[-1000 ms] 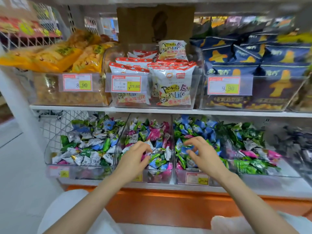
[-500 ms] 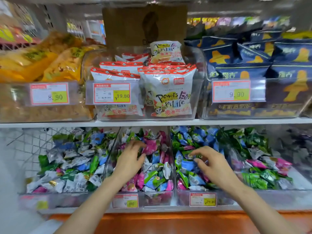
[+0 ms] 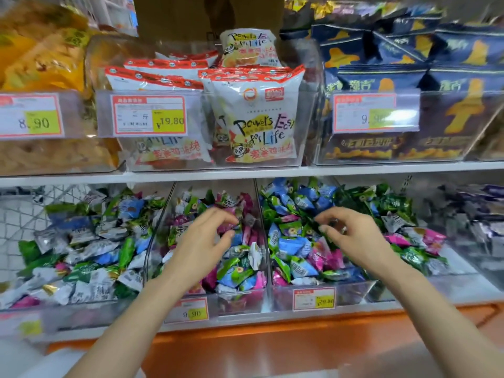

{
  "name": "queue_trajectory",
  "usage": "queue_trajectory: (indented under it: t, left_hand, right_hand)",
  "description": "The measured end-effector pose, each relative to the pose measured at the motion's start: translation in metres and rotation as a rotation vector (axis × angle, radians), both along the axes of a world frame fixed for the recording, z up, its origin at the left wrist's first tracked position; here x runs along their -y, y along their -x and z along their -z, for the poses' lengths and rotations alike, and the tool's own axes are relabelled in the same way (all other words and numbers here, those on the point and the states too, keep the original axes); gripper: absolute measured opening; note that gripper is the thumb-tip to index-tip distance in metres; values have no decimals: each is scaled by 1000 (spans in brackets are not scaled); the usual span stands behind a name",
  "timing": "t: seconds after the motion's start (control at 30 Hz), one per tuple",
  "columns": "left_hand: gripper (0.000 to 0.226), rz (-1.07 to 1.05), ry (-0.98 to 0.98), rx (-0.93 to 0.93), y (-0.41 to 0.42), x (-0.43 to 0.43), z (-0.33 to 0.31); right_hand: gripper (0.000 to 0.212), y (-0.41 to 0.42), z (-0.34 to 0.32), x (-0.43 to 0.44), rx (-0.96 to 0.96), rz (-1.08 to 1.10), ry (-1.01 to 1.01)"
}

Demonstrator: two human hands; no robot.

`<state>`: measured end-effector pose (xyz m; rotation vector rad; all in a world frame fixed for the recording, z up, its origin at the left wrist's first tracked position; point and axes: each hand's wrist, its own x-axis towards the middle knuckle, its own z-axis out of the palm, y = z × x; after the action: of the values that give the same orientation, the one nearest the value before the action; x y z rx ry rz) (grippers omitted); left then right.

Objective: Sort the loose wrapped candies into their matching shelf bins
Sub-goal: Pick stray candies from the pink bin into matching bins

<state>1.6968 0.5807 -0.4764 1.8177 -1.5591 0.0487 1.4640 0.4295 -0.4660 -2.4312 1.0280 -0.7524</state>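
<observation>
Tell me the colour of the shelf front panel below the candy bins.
Orange shelf front panel, seen best in the head view.

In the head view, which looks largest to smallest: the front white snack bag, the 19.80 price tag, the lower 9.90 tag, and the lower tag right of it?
1. front white snack bag
2. 19.80 price tag
3. lower 9.90 tag and lower tag right of it: about alike, not ranked.

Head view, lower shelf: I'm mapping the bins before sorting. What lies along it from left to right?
Wire mesh → left bin, mostly silver and green candies → middle bin under the left hand → blue-candy bin under the right hand → purple packets.
</observation>
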Motion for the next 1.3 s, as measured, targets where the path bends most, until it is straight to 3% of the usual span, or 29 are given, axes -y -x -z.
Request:
queue_trajectory:
  t: [0.07,0.17,0.23,0.4,0.47,0.6,0.67,0.77,1.0,1.07,1.1,1.17,1.23,1.3]
  left_hand:
    - [23,64,-63,22,8,1,4]
    - [44,132,-222,143,20,8,11]
    - [49,119,-282,186,24,14,15]
    - [20,120,-312,164,20,24,19]
    - [9,101,-271,74,17,25,21]
    - [24,-25,-111,-281,9,23,11]
    - [23,-66,-4,-553,3,20,1]
    - [19,-20,104,-842,-2,15,-9]
    - [19,135,121,-990,-6,7,-13]
    - [17,142,119,-940,-12,5,-13]
    - [16,98,106,-826,-18,5,-13]
    - [24,-91,-14,-311,-35,3,-10]
    - [43,-152,-212,213,-49,2,-2]
    - [55,-108,-394,426,-52,2,11]
  right_hand:
    - [26,-8,3,-7,-74,-83,-45]
    - [47,-25,15,-12,-279,-194,60]
    - [50,-34,20,-13,-344,-177,100]
    - [43,-40,20,-13,-321,-130,81]
    - [40,-41,19,-16,-315,-139,85]
    - [33,-48,12,-26,-58,-195,61]
    - [42,-56,6,-33,31,-264,58]
    - [58,-71,6,-43,11,-344,73]
    - [43,-87,3,-43,139,-358,38]
    - [37,-90,5,-42,112,-371,88]
    - [33,-91,6,-41,105,-352,118]
    - [31,-91,7,-39,102,-290,137]
    - [32,-90,8,-35,101,-245,124]
    - [33,-90,8,-34,85,-231,120]
